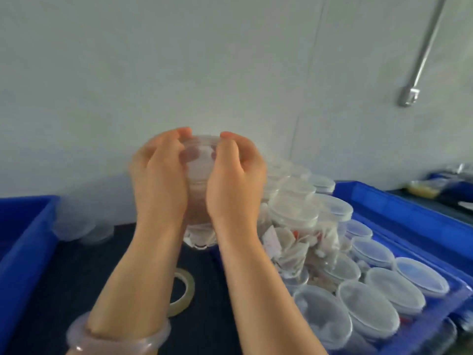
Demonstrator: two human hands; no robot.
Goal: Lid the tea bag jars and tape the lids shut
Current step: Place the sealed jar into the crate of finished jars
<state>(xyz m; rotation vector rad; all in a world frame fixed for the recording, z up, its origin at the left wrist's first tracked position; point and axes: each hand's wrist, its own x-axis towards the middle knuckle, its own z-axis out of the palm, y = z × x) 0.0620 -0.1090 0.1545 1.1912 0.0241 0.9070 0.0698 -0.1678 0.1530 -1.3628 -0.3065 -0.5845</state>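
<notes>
I hold a clear plastic tea bag jar (pixel 198 198) up in front of me, above the dark table. My left hand (pixel 160 180) grips its left side and my right hand (pixel 234 183) its right side, with the fingertips of both curled over the clear lid (pixel 202 146) on top. Tea bags show through the jar's bottom between my wrists. A roll of clear tape (pixel 184 290) lies flat on the table below my forearms, partly hidden by my left arm.
A blue tray (pixel 399 201) at the right holds several lidded clear jars (pixel 294 213) of tea bags, stacked in layers. Another blue tray (pixel 23 234) stands at the left. Loose clear lids (pixel 76 226) lie beside it near the wall. A metal pipe (pixel 419 60) runs down the wall.
</notes>
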